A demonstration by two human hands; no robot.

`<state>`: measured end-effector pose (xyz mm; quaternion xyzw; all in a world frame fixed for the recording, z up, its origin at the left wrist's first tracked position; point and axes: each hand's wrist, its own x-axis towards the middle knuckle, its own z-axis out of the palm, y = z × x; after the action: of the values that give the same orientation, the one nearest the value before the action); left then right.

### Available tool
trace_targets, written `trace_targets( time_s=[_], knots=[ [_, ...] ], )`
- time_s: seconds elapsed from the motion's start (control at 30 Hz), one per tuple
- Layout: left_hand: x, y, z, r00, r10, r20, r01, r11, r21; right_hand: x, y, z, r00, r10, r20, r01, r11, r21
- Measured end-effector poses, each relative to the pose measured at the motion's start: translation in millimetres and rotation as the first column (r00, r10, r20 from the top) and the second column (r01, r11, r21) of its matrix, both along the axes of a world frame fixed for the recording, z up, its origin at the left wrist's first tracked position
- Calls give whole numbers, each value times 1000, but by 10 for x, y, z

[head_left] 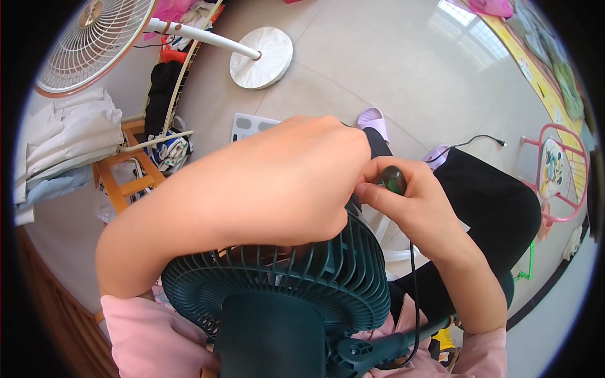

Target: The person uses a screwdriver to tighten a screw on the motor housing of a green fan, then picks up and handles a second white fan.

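Note:
A dark green desk fan (pixel 271 321) sits in front of my body, its grille facing away from me. Across its top my left hand (pixel 315 183) is closed in a curl, back of the hand up. Its fingers are mostly hidden at the far side of the grille, along with whatever they hold. Thumb and fingers of my right hand (pixel 416 201) close round a screwdriver (pixel 393 179) with a dark and green rounded handle, right beside the left hand. The screwdriver's tip is out of sight. A black cord (pixel 413 296) hangs below the right hand past the fan's side.
A white standing fan (pixel 208 39) with a round base is at the far left. Folded clothes (pixel 75 145) lie on a wooden stool (pixel 132 183). A white scale (pixel 249 126) rests on the floor. At right are a plug (pixel 502 143) and a pink child's chair (pixel 558 167).

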<state>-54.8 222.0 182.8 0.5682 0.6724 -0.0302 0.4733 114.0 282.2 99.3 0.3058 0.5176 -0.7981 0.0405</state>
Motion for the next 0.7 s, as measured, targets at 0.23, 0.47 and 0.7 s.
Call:
trace_targets(
  time_s=[0.23,0.47,0.7],
  knots=[
    [59,215,-22,999,-47,20,49,992,-114,149,-5,83,970,-231,-76,239,965,110],
    [-15,152,-104,994,-95,46,96,995,-31,428,91,134,854,-274,-443,490,711,505],
    [-24,91,-77,996,-70,49,70,998,-5,812,46,483,966,-195,-167,245,505,827]
  ],
)
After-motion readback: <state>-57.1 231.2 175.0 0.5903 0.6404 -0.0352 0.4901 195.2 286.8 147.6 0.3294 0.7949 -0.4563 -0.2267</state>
